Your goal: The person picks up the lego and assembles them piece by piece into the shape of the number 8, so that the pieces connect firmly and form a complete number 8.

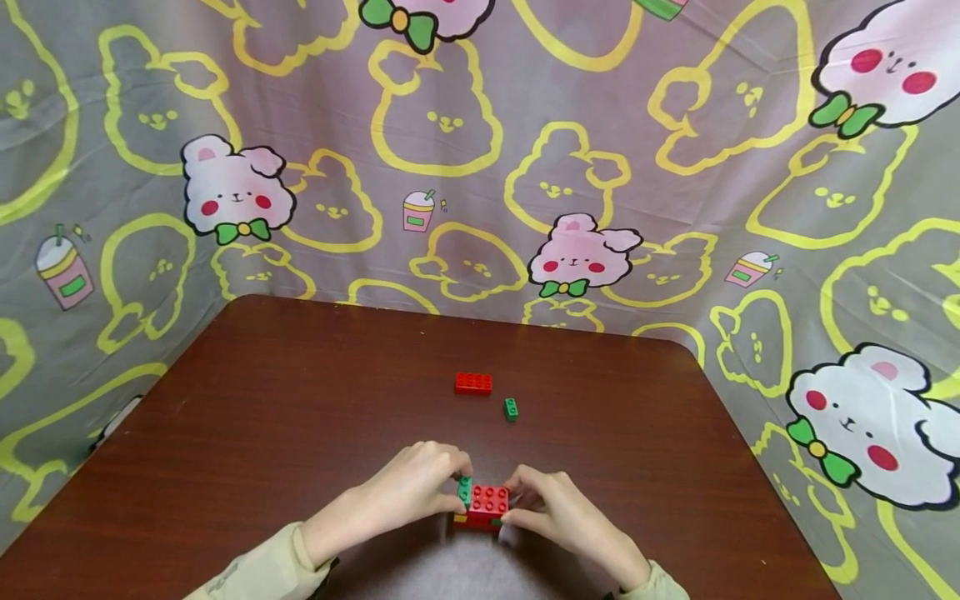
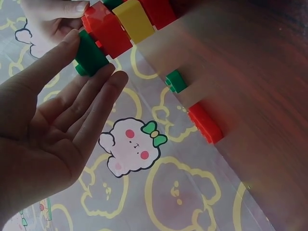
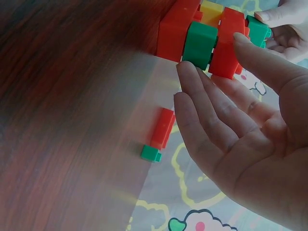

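A small stack of toy building bricks stands near the table's front edge, between both hands. At its bottom lies a red brick, with a yellow brick and a green brick side by side on it. Over these sits another red brick, studs up. My left hand pinches a small green brick between thumb and fingers at the left end of the stack's top. My right hand holds the right end of the stack, its thumb against the upper red brick.
Farther back on the brown table lie a loose red brick and, just right of it and nearer, a small green brick. A patterned cloth hangs behind the table and along its sides.
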The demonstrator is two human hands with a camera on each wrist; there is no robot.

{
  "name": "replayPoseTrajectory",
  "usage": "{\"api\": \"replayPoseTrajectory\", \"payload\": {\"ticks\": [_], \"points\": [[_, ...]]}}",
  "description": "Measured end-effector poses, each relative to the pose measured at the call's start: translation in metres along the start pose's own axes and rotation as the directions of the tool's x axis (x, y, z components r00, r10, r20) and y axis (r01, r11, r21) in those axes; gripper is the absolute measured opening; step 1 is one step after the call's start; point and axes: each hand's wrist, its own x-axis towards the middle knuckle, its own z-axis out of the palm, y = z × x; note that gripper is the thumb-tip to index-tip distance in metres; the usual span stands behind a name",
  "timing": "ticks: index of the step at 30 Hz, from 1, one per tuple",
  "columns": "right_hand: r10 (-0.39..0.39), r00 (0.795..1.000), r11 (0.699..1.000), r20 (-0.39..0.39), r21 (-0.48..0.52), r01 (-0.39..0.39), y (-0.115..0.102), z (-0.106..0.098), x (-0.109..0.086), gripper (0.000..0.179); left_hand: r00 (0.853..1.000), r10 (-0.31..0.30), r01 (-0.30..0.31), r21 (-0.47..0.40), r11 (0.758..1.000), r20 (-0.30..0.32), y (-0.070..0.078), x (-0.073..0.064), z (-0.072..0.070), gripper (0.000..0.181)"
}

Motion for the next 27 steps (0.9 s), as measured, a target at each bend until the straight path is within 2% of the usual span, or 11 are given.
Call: {"api": "replayPoseTrajectory", "payload": {"ticks": [9, 20, 27], "points": [[-0.029, 0.999, 1.000, -0.016, 0.004, 0.029, 0.0006, 0.0014, -0.0007, 0.020, 1.000, 0.008, -0.007, -0.026, 1.000, 0.018, -0.0014, 0.0034, -0.0012, 0.023], [-0.017, 1.000, 1.000, -0.008, 0.014, 0.018, -0.0008, -0.0004, -0.0004, 0.020, 0.999, -0.002, 0.001, -0.046, 0.999, -0.039, -0.0024, -0.0006, 0.0056, 0.027], [-0.033, 0.999, 0.999, -0.016, 0.003, 0.033, 0.0003, 0.0014, -0.0004, 0.020, 0.999, -0.028, 0.026, -0.083, 0.996, -0.029, -0.0030, -0.0008, 0.0070, 0.027]]}}
